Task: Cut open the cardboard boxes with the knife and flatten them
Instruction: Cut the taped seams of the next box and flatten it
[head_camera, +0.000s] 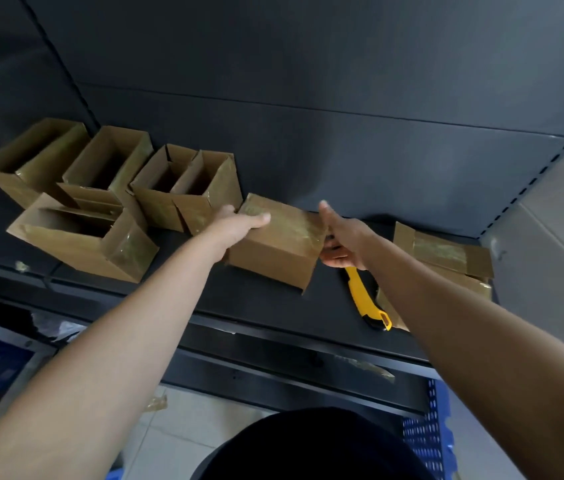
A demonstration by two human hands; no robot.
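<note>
A closed, taped cardboard box [273, 258] stands on the dark shelf [266, 310] in the middle of the head view. My left hand [239, 223] grips its top left corner, thumb lying on the taped top. My right hand [346, 237] is against the box's right side, fingers curled round the front end of a yellow utility knife [363, 296]. The knife's handle sticks out below the hand toward the shelf's front edge. Its blade is hidden behind my hand and the box.
Several opened, upright cardboard boxes [79, 237] crowd the shelf to the left. Flattened taped cardboard [446, 252] lies stacked at the right end by the shelf upright. A blue perforated crate [425, 441] sits on the floor at lower right. Tape scraps lie on the tiles.
</note>
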